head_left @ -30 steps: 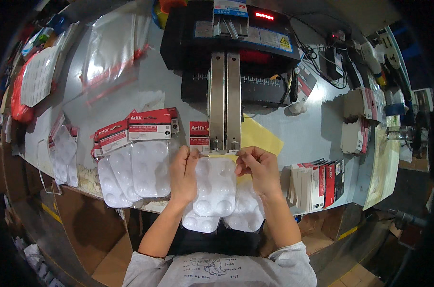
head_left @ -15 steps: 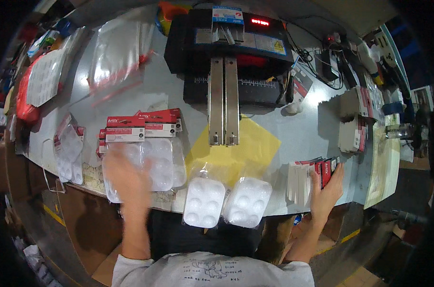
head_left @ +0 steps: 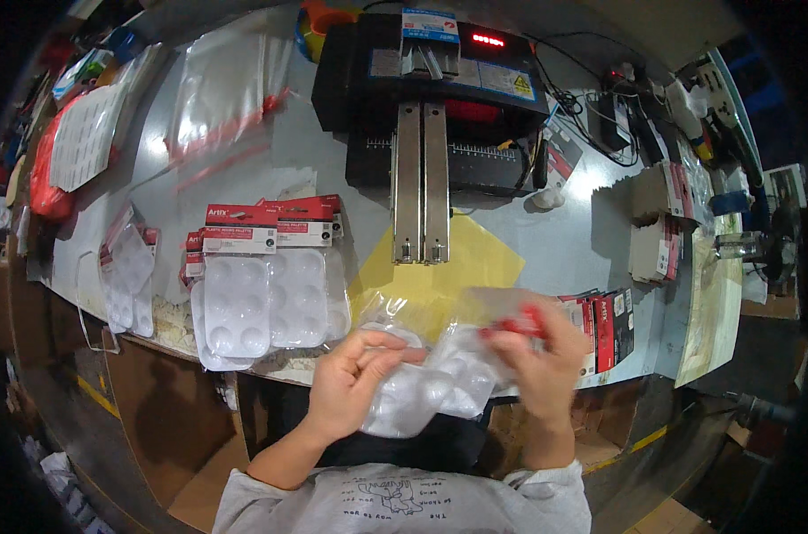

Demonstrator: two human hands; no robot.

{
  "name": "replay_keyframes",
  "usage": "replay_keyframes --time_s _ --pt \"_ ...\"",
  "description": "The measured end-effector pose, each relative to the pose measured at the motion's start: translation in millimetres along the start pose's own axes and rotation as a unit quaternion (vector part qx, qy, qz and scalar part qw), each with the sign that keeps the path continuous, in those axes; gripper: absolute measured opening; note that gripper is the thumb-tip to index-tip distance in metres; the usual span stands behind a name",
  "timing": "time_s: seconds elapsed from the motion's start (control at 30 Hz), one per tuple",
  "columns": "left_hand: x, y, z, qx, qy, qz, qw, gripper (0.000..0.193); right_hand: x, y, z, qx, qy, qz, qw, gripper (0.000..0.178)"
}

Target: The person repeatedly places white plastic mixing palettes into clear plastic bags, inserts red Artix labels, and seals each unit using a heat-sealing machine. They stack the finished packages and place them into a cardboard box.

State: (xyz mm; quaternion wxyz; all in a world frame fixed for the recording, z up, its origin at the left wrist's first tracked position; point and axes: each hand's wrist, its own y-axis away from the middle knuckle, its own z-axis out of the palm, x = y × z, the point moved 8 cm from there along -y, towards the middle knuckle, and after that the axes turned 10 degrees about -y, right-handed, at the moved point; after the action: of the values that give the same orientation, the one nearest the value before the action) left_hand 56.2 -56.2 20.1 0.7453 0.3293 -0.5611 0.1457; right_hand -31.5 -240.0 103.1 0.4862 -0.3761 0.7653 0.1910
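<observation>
My left hand (head_left: 346,387) is closed, thumb against fingers, on the clear-bagged white paint palette (head_left: 395,408) at the table's front edge. A second bagged palette (head_left: 469,384) lies right beside it, overlapped by the first. Smeared by motion, my right hand (head_left: 551,365) grips a red and white header card (head_left: 497,303) above the second palette. More header cards (head_left: 607,334) stand in a stack to the right of that hand. Carded palette packs (head_left: 237,303) with red and white tops lie piled at the left.
A black machine (head_left: 448,160) with two metal rails reaches toward me over a yellow sheet (head_left: 484,254). Clear bags (head_left: 217,98) lie at the back left, loose palettes (head_left: 130,276) at the far left. Card bundles (head_left: 658,249) and cables (head_left: 569,111) sit on the right.
My left hand has left the carded packs and come right to the bagged palette. My right hand has lifted a header card from the stack and moved left.
</observation>
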Motion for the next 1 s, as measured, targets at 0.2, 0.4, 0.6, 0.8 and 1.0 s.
replay_keyframes --time_s 0.2,0.4,0.6,0.8,1.0 --pt "13.3 3.1 -5.2 0.056 -0.223 -0.001 0.973 0.015 -15.3 -15.9 63.4 -0.125 0.032 -0.068 0.989 0.032" --pt "8.5 -1.0 -2.4 0.038 -0.21 -0.011 0.977 0.018 -12.5 -16.5 64.4 -0.175 0.023 -0.112 0.978 0.031" --pt "4.7 3.4 -9.1 0.082 -0.183 0.043 0.979 0.022 -3.2 -21.5 52.5 -0.154 -0.011 -0.104 0.983 0.026" --pt "-4.9 -0.3 -24.8 0.175 -0.111 0.055 0.977 0.026 61.7 17.0 54.6 -0.221 -0.236 0.258 0.91 0.016" --pt "-19.6 -5.9 -23.8 0.176 -0.207 0.01 0.962 0.029 83.2 33.8 67.8 -0.204 -0.316 0.356 0.855 0.019"
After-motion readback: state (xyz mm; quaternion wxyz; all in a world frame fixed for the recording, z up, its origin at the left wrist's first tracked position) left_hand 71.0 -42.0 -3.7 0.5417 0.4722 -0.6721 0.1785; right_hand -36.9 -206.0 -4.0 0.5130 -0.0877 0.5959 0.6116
